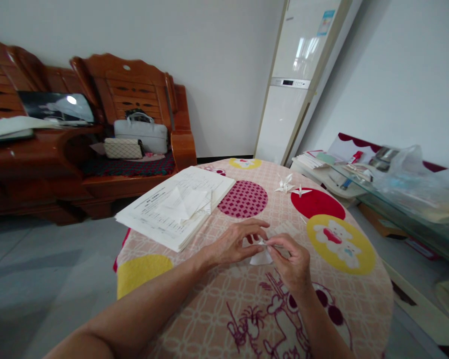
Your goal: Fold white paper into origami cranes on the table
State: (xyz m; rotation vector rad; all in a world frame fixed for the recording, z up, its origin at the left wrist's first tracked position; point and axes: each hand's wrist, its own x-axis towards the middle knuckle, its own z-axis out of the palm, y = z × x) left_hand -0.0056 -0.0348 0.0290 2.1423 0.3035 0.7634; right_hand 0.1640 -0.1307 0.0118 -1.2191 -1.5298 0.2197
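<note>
A small piece of folded white paper (261, 258) is between my two hands, over the near middle of the patterned tablecloth (217, 294). My left hand (239, 242) curls over its left side, thumb and fingertips pressing on it. With thumb and forefinger, my right hand (292, 257) pinches the paper's upper right part. Fingers cover some of the folds, so its exact shape is hard to make out. Beyond my hands stand a folded paper crane (284, 184) and a smaller paper crane (301, 191).
Left on the table lies a stack of printed sheets (153, 219) with folded paper pieces (183, 203) on top. A glass side table (404, 199) with plastic bags (415, 172) stands at right. Behind are a wooden bench (134, 89) with bags and a tall air conditioner (284, 114).
</note>
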